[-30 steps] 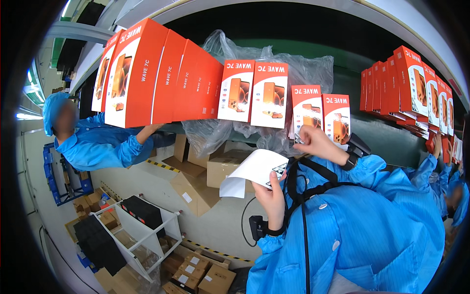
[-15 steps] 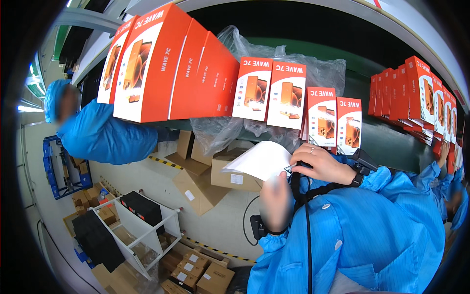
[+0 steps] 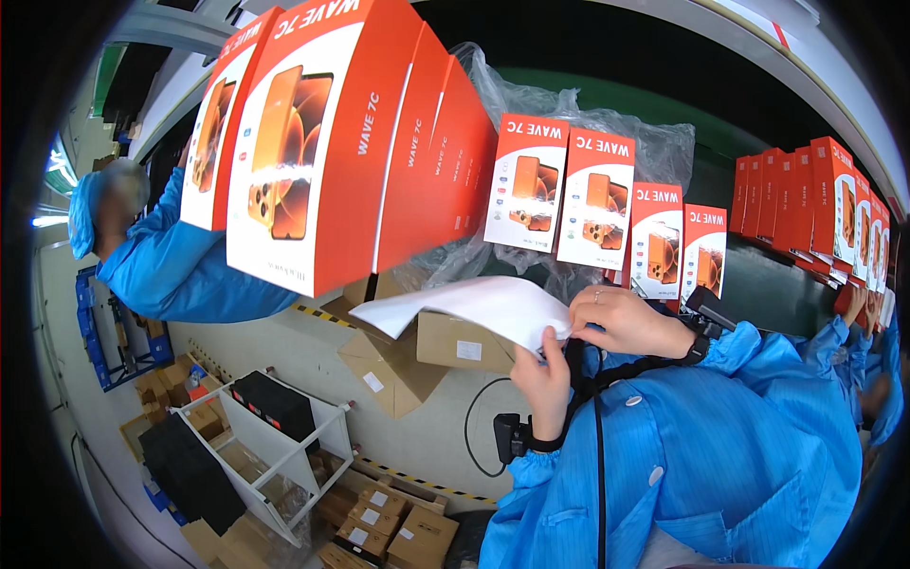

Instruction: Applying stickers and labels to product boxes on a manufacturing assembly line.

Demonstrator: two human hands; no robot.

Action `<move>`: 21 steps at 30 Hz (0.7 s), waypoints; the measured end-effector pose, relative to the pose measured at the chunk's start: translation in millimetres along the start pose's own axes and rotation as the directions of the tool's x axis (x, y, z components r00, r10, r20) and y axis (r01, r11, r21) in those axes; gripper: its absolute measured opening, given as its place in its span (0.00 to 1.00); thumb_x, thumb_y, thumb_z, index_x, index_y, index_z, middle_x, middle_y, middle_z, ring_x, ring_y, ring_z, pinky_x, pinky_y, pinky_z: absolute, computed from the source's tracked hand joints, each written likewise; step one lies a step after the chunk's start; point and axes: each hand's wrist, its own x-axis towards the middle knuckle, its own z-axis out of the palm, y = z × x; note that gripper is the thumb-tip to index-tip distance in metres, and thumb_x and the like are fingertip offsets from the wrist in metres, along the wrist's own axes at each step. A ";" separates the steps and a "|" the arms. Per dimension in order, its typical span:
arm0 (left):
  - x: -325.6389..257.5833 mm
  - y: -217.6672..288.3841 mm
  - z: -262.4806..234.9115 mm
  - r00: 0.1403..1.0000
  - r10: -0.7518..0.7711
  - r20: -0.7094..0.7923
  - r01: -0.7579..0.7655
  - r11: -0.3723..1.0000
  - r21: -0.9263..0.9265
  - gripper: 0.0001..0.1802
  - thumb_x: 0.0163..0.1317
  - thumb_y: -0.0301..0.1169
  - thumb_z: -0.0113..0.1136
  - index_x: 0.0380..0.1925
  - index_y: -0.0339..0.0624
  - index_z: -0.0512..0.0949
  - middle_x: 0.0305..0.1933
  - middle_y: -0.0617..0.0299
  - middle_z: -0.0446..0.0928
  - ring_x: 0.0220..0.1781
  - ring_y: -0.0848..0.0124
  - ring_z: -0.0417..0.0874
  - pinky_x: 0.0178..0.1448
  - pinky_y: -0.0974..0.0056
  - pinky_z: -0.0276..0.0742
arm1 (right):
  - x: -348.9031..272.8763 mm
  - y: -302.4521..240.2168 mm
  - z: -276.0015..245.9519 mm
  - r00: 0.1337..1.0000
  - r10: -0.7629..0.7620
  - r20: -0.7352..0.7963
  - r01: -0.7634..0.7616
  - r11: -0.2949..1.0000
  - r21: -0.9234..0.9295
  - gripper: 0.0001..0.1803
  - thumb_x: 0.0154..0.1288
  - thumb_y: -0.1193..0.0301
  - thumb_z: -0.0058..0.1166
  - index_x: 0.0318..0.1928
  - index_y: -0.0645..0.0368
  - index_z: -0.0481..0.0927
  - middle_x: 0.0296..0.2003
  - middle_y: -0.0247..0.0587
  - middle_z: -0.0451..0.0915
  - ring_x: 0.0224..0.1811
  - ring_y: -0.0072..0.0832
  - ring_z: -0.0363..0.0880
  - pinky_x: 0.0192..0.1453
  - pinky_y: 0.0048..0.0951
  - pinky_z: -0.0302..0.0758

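A white sheet (image 3: 464,302), bent in a curve, stretches leftward from my two hands. My left hand (image 3: 545,384) grips its right end between thumb and fingers. Close against it, the bent fingers of my right hand (image 3: 626,322) pinch at the same end of the sheet. Whatever small piece lies between those right fingertips is hidden. Just beyond the hands stand red and white phone boxes, among them a shorter one (image 3: 656,242) and a taller one (image 3: 595,199). Both hands are apart from the boxes.
A long row of red phone boxes (image 3: 284,152) rises at the left, another row (image 3: 829,199) at the right. Clear plastic film (image 3: 654,152) lies behind the boxes. Open cartons (image 3: 393,375) and a white rack (image 3: 327,427) stand below. Co-workers in blue (image 3: 209,270) are at both sides.
The sheet now reaches farther left and shows more of its length. A small dark-marked piece seen at my fingertips is now hidden. The boxes appear shifted rightward and larger in view.
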 end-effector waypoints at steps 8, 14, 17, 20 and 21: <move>29.6 -16.5 -10.6 0.984 -0.144 -0.105 0.118 0.968 -0.223 0.15 0.66 0.27 0.53 0.47 0.24 0.69 0.41 0.49 0.78 0.37 0.67 0.83 0.40 0.66 0.82 | 44.5 31.2 -26.2 0.880 0.455 -0.138 -0.429 0.884 0.185 0.07 0.54 0.72 0.60 0.28 0.65 0.81 0.20 0.40 0.78 0.22 0.26 0.78 0.28 0.25 0.73; 36.5 -20.4 -11.9 0.985 -0.173 -0.022 0.162 0.953 -0.255 0.16 0.67 0.27 0.52 0.49 0.26 0.68 0.44 0.51 0.75 0.41 0.69 0.81 0.42 0.66 0.83 | 49.4 30.4 -23.0 0.853 0.486 -0.191 -0.460 0.872 0.166 0.06 0.55 0.74 0.58 0.27 0.66 0.79 0.19 0.45 0.77 0.21 0.33 0.77 0.26 0.31 0.71; 39.0 -21.2 -13.0 0.986 -0.166 -0.004 0.160 0.953 -0.257 0.15 0.67 0.26 0.53 0.49 0.26 0.68 0.44 0.51 0.75 0.40 0.70 0.80 0.42 0.66 0.83 | 51.0 27.9 -22.3 0.860 0.466 -0.209 -0.443 0.884 0.148 0.06 0.55 0.74 0.57 0.26 0.66 0.78 0.20 0.46 0.76 0.21 0.36 0.77 0.26 0.33 0.70; 39.4 -22.5 -11.3 0.986 -0.166 0.011 0.163 0.952 -0.260 0.15 0.66 0.26 0.53 0.48 0.26 0.68 0.44 0.52 0.75 0.40 0.70 0.80 0.42 0.66 0.82 | 49.0 30.1 -23.1 0.860 0.462 -0.216 -0.446 0.887 0.120 0.06 0.55 0.75 0.56 0.26 0.65 0.78 0.21 0.46 0.76 0.22 0.37 0.77 0.27 0.33 0.71; 39.4 -23.2 -11.3 0.987 -0.163 0.014 0.161 0.954 -0.253 0.15 0.66 0.26 0.53 0.48 0.26 0.68 0.43 0.52 0.76 0.40 0.70 0.80 0.42 0.66 0.82 | 49.1 30.5 -22.7 0.859 0.464 -0.217 -0.448 0.886 0.122 0.06 0.55 0.75 0.56 0.26 0.65 0.78 0.21 0.46 0.76 0.22 0.37 0.77 0.27 0.33 0.71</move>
